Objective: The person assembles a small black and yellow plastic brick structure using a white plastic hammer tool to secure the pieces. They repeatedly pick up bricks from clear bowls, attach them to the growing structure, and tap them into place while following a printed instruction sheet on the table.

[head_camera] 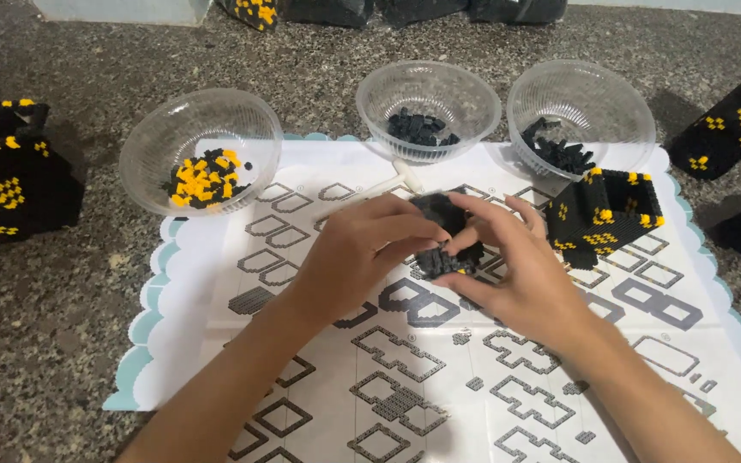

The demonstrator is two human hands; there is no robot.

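Black brick cluster (446,236) sits pinched between your left hand (362,257) and right hand (516,270), fingers clenched on it above the instruction sheet (216,283), probably to steady it, bowls just beyond.

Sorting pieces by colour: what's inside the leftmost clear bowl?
The leftmost clear bowl holds a pile of yellow bricks mixed with a few black ones; any pieces buried beneath the pile are hidden.

Lighting was even and moderately bright, from overhead, with soft shadows under the three clear bowls (201,150) and the forearms. Mild glare washed out the white instruction sheet (216,283). Overall focus was soft; black bricks showed little surface detail.
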